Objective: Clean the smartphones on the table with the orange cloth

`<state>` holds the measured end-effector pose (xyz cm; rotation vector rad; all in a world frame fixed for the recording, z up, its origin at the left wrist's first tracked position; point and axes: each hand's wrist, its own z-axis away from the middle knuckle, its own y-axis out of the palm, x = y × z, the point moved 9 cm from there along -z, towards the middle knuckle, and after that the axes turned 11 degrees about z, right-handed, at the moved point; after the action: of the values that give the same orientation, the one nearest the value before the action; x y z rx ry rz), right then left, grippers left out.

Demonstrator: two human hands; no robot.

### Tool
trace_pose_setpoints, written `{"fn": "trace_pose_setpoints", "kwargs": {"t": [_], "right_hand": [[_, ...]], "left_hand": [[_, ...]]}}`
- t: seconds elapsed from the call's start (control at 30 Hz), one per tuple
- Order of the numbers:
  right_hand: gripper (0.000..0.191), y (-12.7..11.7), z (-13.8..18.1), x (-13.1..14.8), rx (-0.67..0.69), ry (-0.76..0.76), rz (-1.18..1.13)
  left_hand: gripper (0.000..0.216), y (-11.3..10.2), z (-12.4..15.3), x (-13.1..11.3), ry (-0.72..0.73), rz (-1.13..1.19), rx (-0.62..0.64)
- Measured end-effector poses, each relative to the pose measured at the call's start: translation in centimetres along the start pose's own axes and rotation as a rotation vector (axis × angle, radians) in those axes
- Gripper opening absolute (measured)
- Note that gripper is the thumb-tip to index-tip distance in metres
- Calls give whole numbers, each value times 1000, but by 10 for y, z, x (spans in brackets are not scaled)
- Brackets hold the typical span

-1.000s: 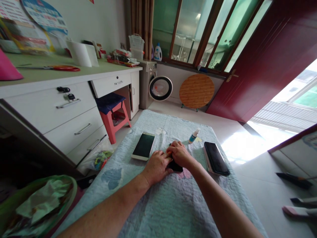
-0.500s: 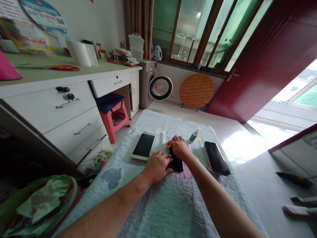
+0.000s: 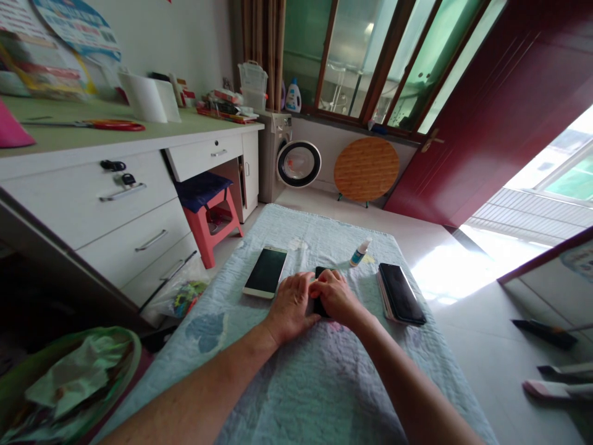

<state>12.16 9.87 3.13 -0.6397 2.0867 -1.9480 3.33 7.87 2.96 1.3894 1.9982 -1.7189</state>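
Head view: the right hand [image 3: 336, 296] has drawn back from the far left corner of a black phone [image 3: 319, 308] and now curls over its middle, fingertips against the left hand [image 3: 291, 306]. This leaves a strip of the phone's far end bare, so the contact seems to have shifted toward the phone's centre. The orange bit that showed at the right fingertips half a second ago is hidden; whether they pinch it, I cannot tell. The left hand's fingers lie bent and close together along the phone's left side, thumb stretched toward its near end, apparently steadying it.

The black phone lies flat around the middle of the quilt-covered table [image 3: 306, 389]. A white phone [image 3: 265, 272] lies toward the left edge, a spray bottle [image 3: 360, 253] stands toward the far right corner, and stacked phones [image 3: 402, 294] lie by the right edge.
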Motion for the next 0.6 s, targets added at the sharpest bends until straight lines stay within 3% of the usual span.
{"fn": "trace_pose_setpoints", "kwargs": {"t": [0.13,0.37,0.6], "right_hand": [[11,-2,14,13,24,-40,-19],[18,-5,31,30,47,-115,-10],[13,-9,25,26,41,-133,29]], "left_hand": [[94,4,1,3,14,9,7],[95,14,2,4,73,63,60],[95,17,2,3,100,86,79]]}}
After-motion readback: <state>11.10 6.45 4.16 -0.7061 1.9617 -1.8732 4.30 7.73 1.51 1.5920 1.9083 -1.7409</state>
